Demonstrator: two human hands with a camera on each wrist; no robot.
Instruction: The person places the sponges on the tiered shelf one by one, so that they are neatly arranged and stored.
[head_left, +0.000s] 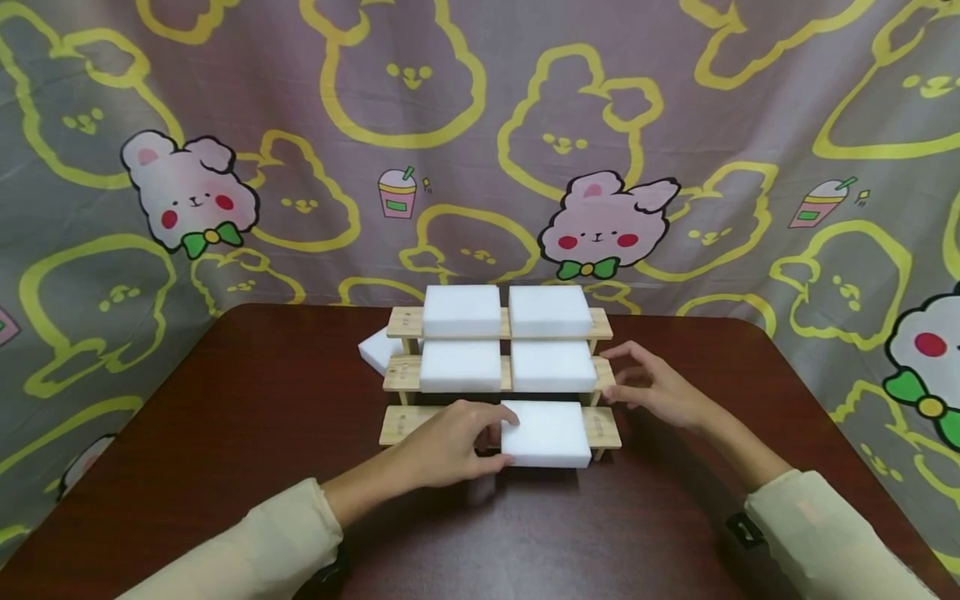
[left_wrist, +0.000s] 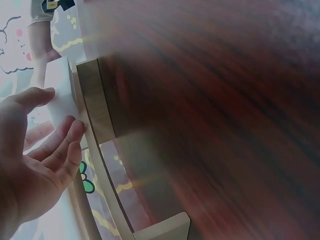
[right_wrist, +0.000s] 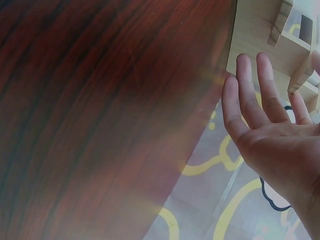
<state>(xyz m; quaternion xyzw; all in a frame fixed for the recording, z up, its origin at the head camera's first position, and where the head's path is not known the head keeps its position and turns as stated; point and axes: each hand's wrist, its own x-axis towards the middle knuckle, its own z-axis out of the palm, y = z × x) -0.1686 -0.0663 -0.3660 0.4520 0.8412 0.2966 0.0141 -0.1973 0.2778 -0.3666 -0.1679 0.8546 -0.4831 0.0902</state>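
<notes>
A three-tier wooden rack (head_left: pixel 408 373) stands on the table, bearing white foam blocks. On its lowest tier, towards the right, lies one white foam block (head_left: pixel 546 433), its front edge reaching past the board. My left hand (head_left: pixel 450 446) pinches this block by its left end, thumb at the front and index finger over the top. In the left wrist view, the left hand's fingers (left_wrist: pixel 62 142) curl beside the block (left_wrist: pixel 60 82). My right hand (head_left: pixel 660 387) is at the rack's right side, fingers spread and loosely bent around no object, fingertips close to the middle tier's end.
Two foam blocks (head_left: pixel 461 310) sit side by side on the top tier and two more (head_left: pixel 553 367) on the middle one. Behind the rack's left side another foam block (head_left: pixel 378 350) lies on the dark red table (head_left: pixel 262 400). A patterned curtain (head_left: pixel 465 167) hangs beyond.
</notes>
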